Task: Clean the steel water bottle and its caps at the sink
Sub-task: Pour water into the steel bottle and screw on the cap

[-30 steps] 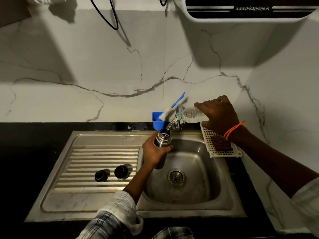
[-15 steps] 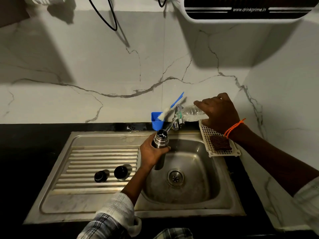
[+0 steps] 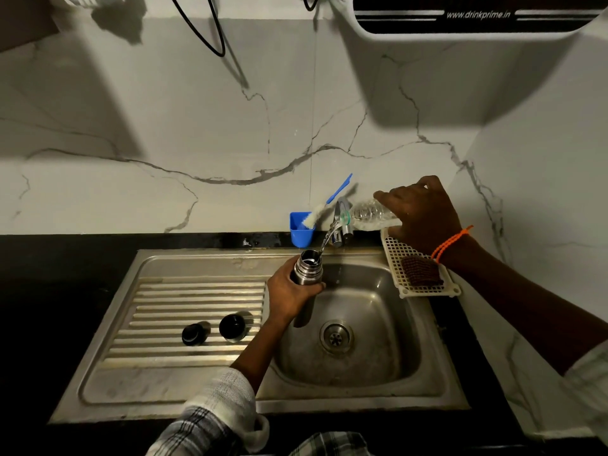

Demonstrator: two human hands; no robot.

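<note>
Water [image 3: 325,240] is running in a thin stream from the tilted clear plastic bottle [image 3: 368,214] into the open mouth of the steel water bottle [image 3: 307,269]. Left hand [image 3: 289,292] is gripping the steel bottle around its upper body, fingers curled round it, and is holding it upright over the back left part of the sink basin [image 3: 378,324]. Right hand [image 3: 421,213] is gripping the plastic bottle by its body and is holding it nearly level, neck pointing left, just above the tap [image 3: 340,222]. An orange cord [image 3: 450,243] is circling the right wrist.

Two dark caps [image 3: 214,330] are lying apart from each other on the ribbed drainboard [image 3: 184,297], left of the basin: the smaller one [image 3: 194,334] to the left, the larger one [image 3: 234,326] to the right.

A blue cup [image 3: 300,233] is sitting on the dark desk [image 3: 65,268] behind the sink, with a blue-handled brush [image 3: 329,202] leaning out of it against the marble wall. A white perforated tray [image 3: 398,255] is resting at the basin's right rim, and a brown scrub pad [image 3: 421,270] is lying on it. A white appliance [image 3: 460,18] marked "www.drinkprime.in" is hanging on the wall above.
</note>
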